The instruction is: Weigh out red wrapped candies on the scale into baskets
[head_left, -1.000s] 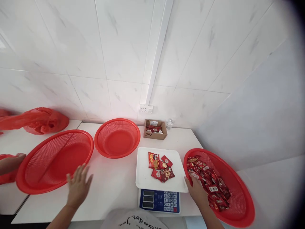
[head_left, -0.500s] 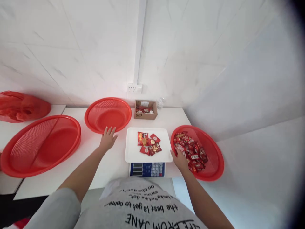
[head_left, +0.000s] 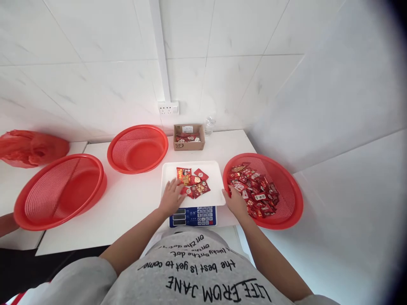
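Packets (head_left: 194,181) clustered mid-tray (head_left: 214,176), just right of left hand (head_left: 171,197), the nearer one, over tray's near-left corner, fingers apart, contact unclear. Right hand (head_left: 237,203) at basket's (head_left: 298,203) left rim; can't tell if clamped.

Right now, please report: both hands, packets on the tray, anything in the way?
Left hand open; right hand at right basket's rim. Packets overlap on white tray. Left hand partly blocks view.
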A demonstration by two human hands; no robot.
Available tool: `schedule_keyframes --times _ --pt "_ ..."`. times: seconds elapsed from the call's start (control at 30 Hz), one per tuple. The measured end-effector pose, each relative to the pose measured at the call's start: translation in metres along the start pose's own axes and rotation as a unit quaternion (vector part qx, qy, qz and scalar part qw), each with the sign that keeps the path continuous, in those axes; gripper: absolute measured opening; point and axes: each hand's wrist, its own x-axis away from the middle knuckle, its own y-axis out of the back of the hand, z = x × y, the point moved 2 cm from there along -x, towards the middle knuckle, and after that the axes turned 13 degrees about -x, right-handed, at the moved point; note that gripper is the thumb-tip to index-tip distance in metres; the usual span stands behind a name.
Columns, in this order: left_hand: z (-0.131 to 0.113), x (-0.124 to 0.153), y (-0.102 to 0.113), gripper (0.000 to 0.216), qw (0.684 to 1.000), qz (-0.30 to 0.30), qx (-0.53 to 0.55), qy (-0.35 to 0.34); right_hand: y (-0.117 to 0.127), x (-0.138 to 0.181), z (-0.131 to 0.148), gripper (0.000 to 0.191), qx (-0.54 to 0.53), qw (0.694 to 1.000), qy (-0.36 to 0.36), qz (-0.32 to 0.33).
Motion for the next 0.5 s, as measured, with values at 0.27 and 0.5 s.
schedule_keyframes --times 0.27,0.5 --pt "-0.016 0.003 0.007 0.028 0.999 0.034 -0.004 -0.029 0.001 -0.002 -0.002 0.055 -0.014 1.000 0.022 0.003" --pt "-0.014 0.007 0.008 0.024 0.999 -0.036 0.031 -0.024 -0.004 -0.006 -0.010 0.054 -0.026 0.999 0.039 0.003"
